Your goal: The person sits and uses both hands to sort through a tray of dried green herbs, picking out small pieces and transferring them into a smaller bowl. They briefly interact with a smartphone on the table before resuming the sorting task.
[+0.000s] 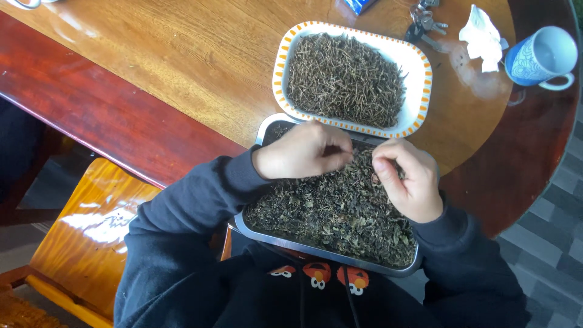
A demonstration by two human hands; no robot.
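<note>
A metal tray [316, 249] full of dried green leaves [334, 212] rests at the table's near edge, against my body. My left hand [303, 150] hovers over its far left part, fingers pinched together on a bit of the dried leaves. My right hand [410, 179] is over the tray's right side, fingers curled and pinching some leaf material too. Beyond the tray stands a white oval dish with an orange-striped rim [280, 67], heaped with dark dried stems [346, 79].
A round wooden table [182, 67] carries a blue and white mug [540, 58], a crumpled white tissue [483, 36], a bunch of keys [425, 21] and a blue packet corner [358, 5]. A glossy wooden chair [85, 231] is at the lower left.
</note>
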